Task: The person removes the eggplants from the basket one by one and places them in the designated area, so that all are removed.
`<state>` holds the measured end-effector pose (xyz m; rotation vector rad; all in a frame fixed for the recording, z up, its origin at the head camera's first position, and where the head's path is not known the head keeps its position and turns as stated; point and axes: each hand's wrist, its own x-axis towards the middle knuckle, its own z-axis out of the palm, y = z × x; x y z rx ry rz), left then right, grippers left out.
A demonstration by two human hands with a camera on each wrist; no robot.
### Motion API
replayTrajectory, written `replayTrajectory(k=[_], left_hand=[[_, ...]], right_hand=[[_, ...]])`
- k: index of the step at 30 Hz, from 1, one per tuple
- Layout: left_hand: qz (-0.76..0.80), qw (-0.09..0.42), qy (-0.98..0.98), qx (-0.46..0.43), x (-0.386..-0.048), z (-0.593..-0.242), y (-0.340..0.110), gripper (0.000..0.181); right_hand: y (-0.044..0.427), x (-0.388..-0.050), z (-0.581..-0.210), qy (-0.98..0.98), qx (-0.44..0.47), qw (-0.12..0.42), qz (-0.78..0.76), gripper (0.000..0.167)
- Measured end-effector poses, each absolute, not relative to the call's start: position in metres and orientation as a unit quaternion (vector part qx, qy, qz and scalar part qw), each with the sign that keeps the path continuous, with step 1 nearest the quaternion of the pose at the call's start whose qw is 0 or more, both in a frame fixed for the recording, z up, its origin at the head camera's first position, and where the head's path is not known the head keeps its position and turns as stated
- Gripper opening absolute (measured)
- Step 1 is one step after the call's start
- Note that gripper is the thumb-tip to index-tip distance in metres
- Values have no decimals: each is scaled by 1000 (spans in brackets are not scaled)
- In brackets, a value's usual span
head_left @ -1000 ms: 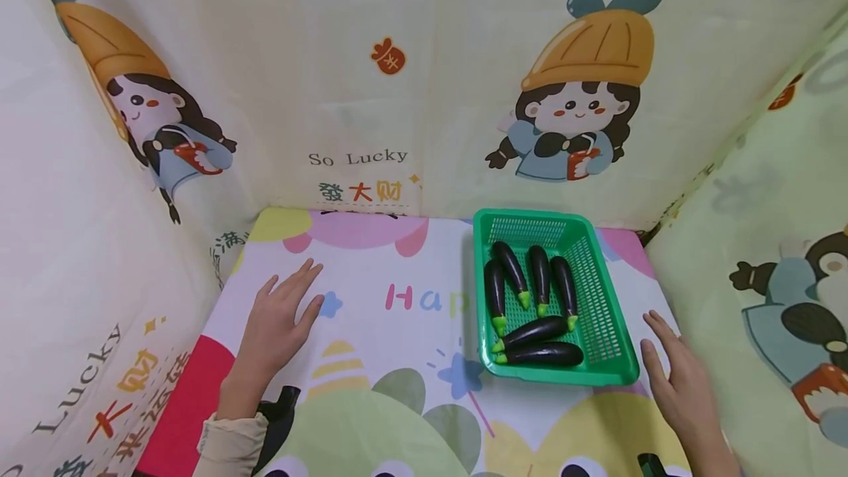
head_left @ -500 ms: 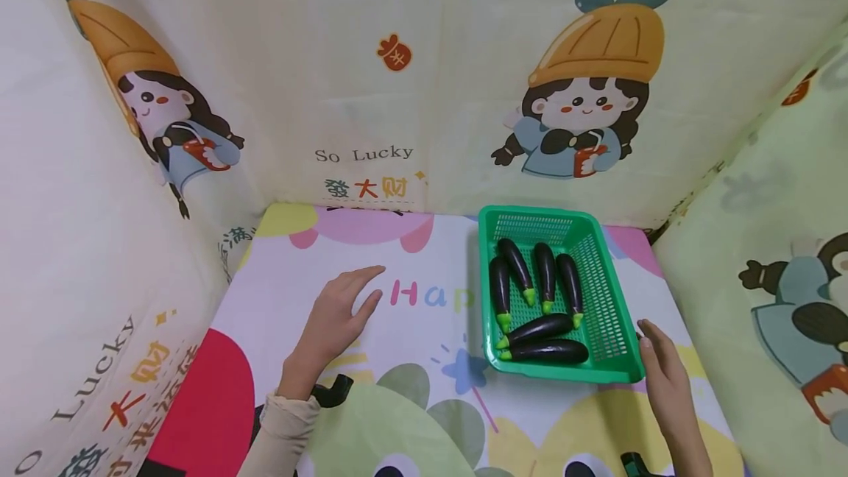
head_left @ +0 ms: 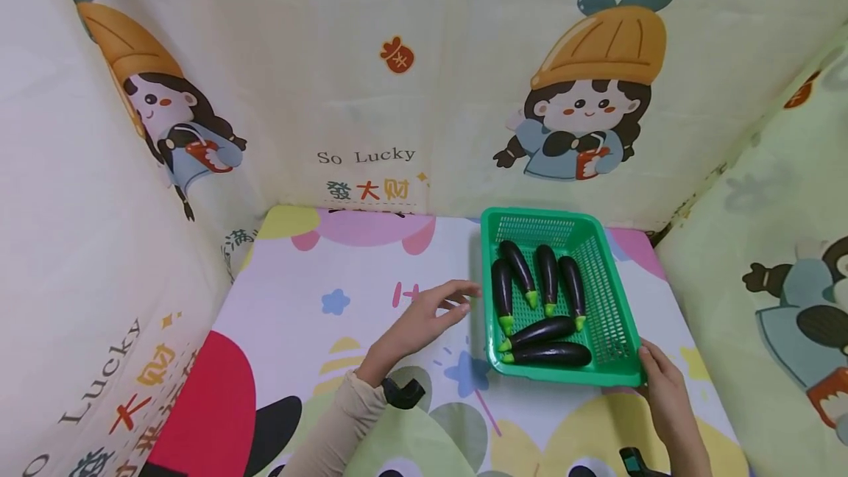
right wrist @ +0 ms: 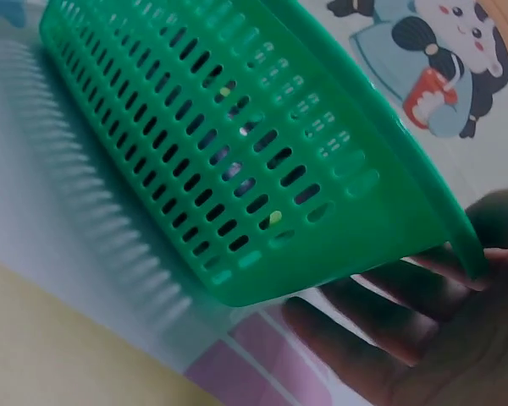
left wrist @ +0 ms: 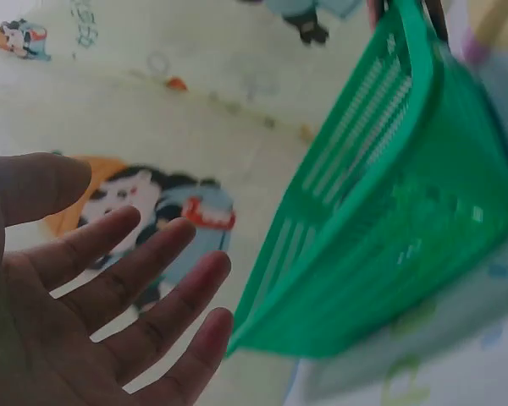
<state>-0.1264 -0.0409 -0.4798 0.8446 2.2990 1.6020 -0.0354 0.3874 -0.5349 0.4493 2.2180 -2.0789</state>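
Note:
Several dark eggplants (head_left: 550,353) with green stem ends lie in a green plastic basket (head_left: 486,315) with slotted walls, on the right of the table. My right hand (head_left: 670,392) holds the basket's near right corner; in the right wrist view its thumb sits over the rim and its fingers spread along the outer wall. My left hand (head_left: 429,316) is just left of the basket's left side, fingers extended towards it. Seen from the left wrist, the fingers of that hand (left wrist: 127,313) are spread, with a gap before the basket wall (left wrist: 389,237).
A cloth with cartoon prints covers the table (head_left: 358,271). Printed fabric walls (head_left: 457,94) enclose it at the back, left and right. The basket stands near the back wall. Black wrist mounts (head_left: 404,392) are visible at both wrists.
My left hand has moved right across the table, up to the basket's left side. The right hand has closed in from beside the basket and taken hold of its near right corner.

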Motion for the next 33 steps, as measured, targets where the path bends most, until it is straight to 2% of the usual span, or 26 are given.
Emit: replayTrajectory(k=[2,6,12,20,33], left_hand=[[554,141,764,300,-129,-480,-25,42],[552,175,746,329,-133,-480,4,42],[535,186,742,358,-145,-489,42,40],[480,208,780,343,-163,-502,73,39],[339,251,840,340,-175,-500,106,46]], right_hand=[[388,-36,-537,703,145,37,-695,23],[387,-34,-539,685,146,41,-712,32],[388,-35,-539,681,153,51,-714,34],[388,-43,-534,680,194,89,-701,31],[385,-42,-533,672,214,70,-705,32]])
